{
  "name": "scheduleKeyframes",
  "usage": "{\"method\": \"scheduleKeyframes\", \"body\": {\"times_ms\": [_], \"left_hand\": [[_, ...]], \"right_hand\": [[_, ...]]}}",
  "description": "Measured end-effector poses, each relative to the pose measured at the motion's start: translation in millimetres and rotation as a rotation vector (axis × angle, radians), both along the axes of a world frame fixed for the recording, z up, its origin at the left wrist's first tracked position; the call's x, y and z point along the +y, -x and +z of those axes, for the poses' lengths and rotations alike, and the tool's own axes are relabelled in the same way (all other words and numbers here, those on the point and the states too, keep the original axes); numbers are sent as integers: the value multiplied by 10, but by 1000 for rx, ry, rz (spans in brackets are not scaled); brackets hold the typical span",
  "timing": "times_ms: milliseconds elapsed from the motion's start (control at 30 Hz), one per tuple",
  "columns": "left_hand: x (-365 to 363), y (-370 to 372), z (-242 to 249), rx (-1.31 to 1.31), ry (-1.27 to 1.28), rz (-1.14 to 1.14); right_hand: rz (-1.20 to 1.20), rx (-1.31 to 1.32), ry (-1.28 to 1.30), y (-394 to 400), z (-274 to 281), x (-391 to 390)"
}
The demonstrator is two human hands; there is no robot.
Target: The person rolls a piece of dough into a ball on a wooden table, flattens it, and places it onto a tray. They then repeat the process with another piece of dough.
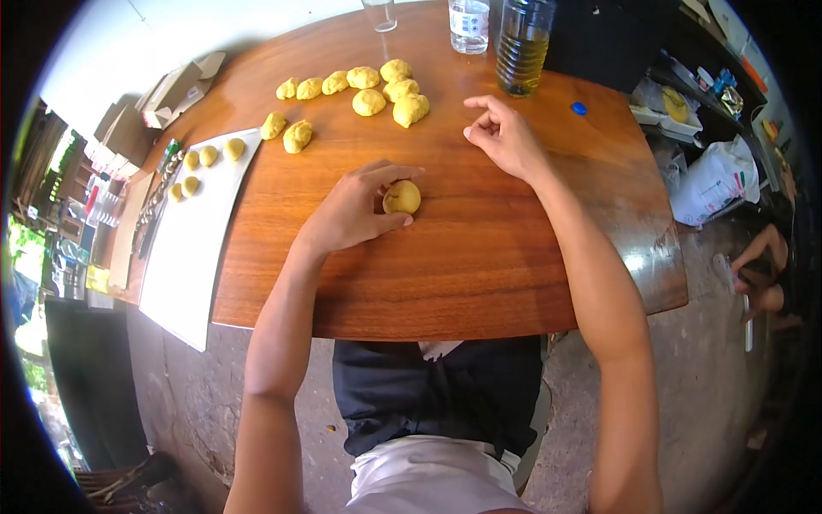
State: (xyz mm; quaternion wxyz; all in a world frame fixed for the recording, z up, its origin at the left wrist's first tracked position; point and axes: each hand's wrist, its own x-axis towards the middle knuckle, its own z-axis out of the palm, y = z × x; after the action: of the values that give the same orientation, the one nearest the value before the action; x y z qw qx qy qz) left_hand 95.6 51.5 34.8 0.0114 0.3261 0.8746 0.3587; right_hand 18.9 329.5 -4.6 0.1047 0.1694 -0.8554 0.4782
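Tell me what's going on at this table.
A person's left hand curves its fingers around a smooth yellow ball on the wooden table; how firmly, I can't tell. The right hand is raised apart from it, holding nothing. Rougher yellow lumps sit farther back, and five smooth balls rest on a white sheet to the left.

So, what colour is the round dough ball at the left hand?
The round dough ball is dull yellow; the head view shows it best.

Glossy wooden table (479,295) on a worn grey floor (582,437), bright daylight (32,330) at left
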Motion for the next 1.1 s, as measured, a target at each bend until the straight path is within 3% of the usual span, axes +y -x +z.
{"method": "scheduleKeyframes", "body": {"times_ms": [67,133,167,267,300,367,467,500,567,800,867,1000,1100], "left_hand": [[1,11,-2,2,18,-12],[3,7,-1,-15,21,-20],[2,8,10,-30,28,-19],[8,-9,-22,-43,-67,-31],[24,-18,-31,-46,-74,-35],[36,-5,-24,316,13,-57],[-3,4,10,262,28,-156],[-24,-2,17,265,32,-153],[-26,-3,48,-58,37,-162],[-52,4,-52,116,16,-71],[-16,9,-46,153,-220,128],[31,-49,17,170,-187,278],[122,-138,-68,3,83,235]], "right_hand": [[-34,-10,79,4,32,-10],[147,-191,273,-115,133,-94],[95,-55,314,-145,104,-156],[66,-155,410,-139,162,-133],[61,-157,404,-128,120,-79],[190,-79,-8,-65,1,27],[107,-72,-86,-127,45,-49],[110,-68,-83,-131,29,-75],[78,-45,-88,-147,30,-82],[115,16,-50,-155,3,-43],[97,14,-59,-148,16,-36],[93,43,-63,-119,-15,-1],[126,87,-15,-12,-114,36]]}}
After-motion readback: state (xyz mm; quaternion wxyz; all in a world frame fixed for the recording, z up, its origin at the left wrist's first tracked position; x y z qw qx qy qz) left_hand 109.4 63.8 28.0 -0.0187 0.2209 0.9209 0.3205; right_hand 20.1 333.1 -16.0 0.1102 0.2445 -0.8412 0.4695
